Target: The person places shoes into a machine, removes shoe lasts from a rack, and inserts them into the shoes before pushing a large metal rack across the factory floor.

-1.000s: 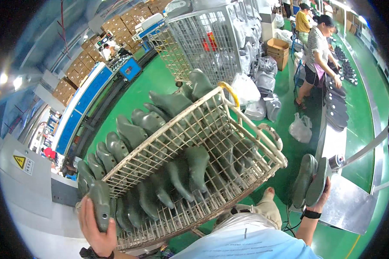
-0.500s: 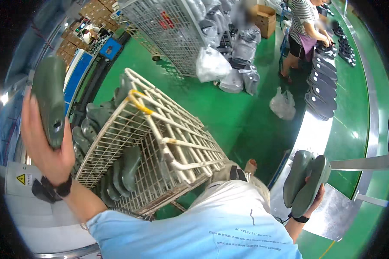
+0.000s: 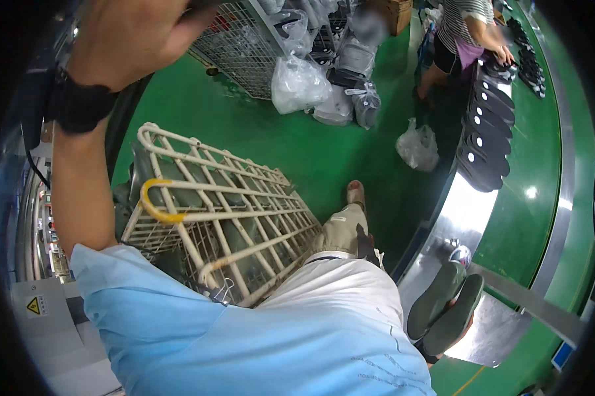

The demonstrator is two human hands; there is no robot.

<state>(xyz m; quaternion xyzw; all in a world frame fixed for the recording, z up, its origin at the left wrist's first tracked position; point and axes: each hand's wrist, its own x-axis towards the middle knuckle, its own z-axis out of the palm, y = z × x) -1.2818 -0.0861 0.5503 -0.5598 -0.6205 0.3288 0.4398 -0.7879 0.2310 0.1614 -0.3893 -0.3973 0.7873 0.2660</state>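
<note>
My left hand is raised close to the camera at the top left, cut off by the upper edge. Its fingers are out of sight, and a dark edge shows beside the thumb; I cannot make out what that is. Low on the right, my right hand grips a pair of dark green shoe lasts, their smooth soles turned up. One last lies left of the other last, and most of the hand is hidden beneath them. A metal bench end is next to that hand.
A cream wire cart with green lasts inside stands left of my legs. Along the right runs a metal-edged bench with black soles. A co-worker stands at its far end. Plastic bags lie on the green floor.
My left hand has risen from the left side toward the camera, and the last it held is out of view. The right hand with its two lasts has shifted slightly down and left.
</note>
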